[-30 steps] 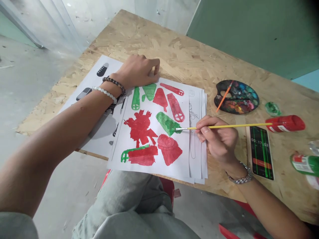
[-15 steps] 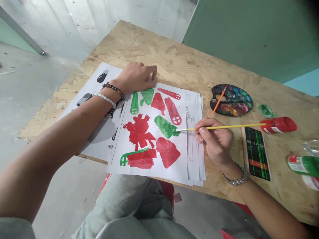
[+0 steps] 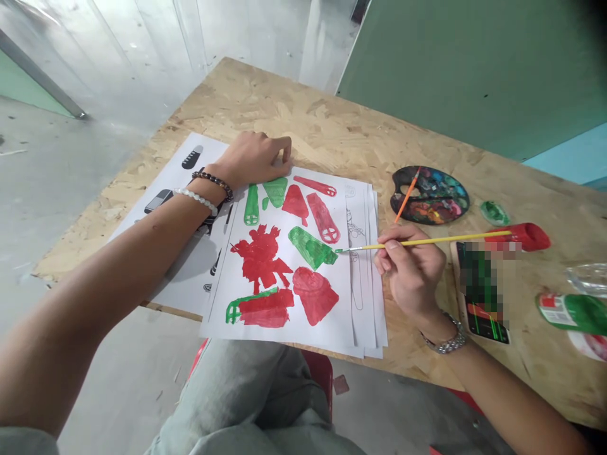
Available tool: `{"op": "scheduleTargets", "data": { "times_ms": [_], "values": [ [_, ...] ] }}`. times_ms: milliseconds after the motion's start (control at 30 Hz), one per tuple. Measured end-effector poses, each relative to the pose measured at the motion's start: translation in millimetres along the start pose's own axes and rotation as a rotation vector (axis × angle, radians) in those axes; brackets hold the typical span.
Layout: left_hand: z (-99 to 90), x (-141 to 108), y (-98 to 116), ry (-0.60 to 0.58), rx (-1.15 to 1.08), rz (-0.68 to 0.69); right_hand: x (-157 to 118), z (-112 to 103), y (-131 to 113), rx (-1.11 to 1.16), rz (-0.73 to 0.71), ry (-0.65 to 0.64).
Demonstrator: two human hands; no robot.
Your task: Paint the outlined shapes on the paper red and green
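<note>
My right hand (image 3: 410,268) pinches a yellow-handled paintbrush (image 3: 455,239). The brush's tip touches or hovers just over the right end of a green painted shape (image 3: 310,248) on a white sheet of paper (image 3: 327,328). Other shapes on this sheet are red and green, among them a red spiky figure (image 3: 260,258). At the sheet's top edge rests my left hand (image 3: 258,155), its fingers curled in and nothing seen in them. The wrist lies across a second sheet (image 3: 128,218) with black printed pictures. More line-drawn pages show under the painted sheet.
Right of the sheets on the wooden table (image 3: 332,133) lies a dark paint palette (image 3: 429,212) with an orange brush (image 3: 406,199) on it. Nearby are a small green paint lid (image 3: 494,213), a red paint bottle (image 3: 533,235), a phone (image 3: 490,328) and a green bottle (image 3: 573,311).
The brush tip has shifted slightly toward the right edge of the green shape, which looks more filled there. My left hand stays in place; the whole view has moved a little.
</note>
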State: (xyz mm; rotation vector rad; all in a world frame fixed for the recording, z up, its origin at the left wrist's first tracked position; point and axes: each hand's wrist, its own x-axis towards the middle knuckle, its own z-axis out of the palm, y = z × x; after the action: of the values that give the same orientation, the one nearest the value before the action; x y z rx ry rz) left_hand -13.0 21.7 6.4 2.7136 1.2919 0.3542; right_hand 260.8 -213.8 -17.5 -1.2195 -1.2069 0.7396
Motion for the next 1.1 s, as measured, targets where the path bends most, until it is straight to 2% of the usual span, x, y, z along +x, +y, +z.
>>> {"op": "scheduleTargets", "data": {
  "times_ms": [400,1100],
  "values": [
    [-1.7,-0.9,3.8,0.000,0.010,-0.029,-1.0,-0.2,-0.9,-0.079,0.004,-0.047],
    [-2.2,-1.4,4.2,0.008,0.018,-0.004,0.5,3.9,-4.7,-0.032,0.035,-0.004]
  ]
}}
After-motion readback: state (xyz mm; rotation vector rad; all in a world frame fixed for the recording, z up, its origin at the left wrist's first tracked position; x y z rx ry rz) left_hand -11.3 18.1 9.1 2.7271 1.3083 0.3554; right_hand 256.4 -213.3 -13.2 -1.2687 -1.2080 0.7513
